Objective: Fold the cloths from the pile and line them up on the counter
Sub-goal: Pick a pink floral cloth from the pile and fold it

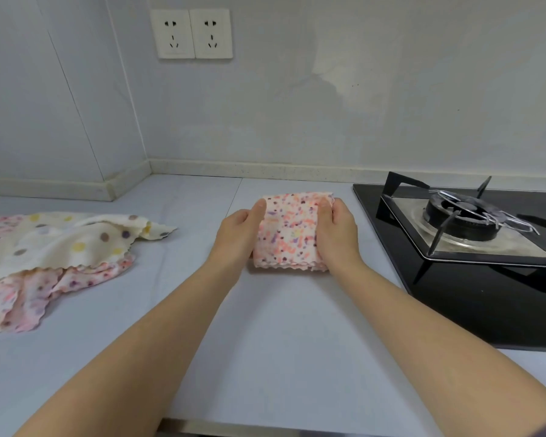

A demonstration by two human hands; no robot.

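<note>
Pinched at its sides by the left hand [238, 234] and right hand [338, 230], the folded speckled cloth [289, 236] is best pressed flat mid-frame, edges aligned.

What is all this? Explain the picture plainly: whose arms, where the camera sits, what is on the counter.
No machine here: these are a person's two bare arms, filmed by one camera worn on their head, looking forward and down. The left hand and right hand grip a small folded speckled cloth by its two sides, on or just above the pale counter. Left of it lies a loose pile of unfolded cloths. On the right is a black gas stove; two wall sockets are above.
</note>
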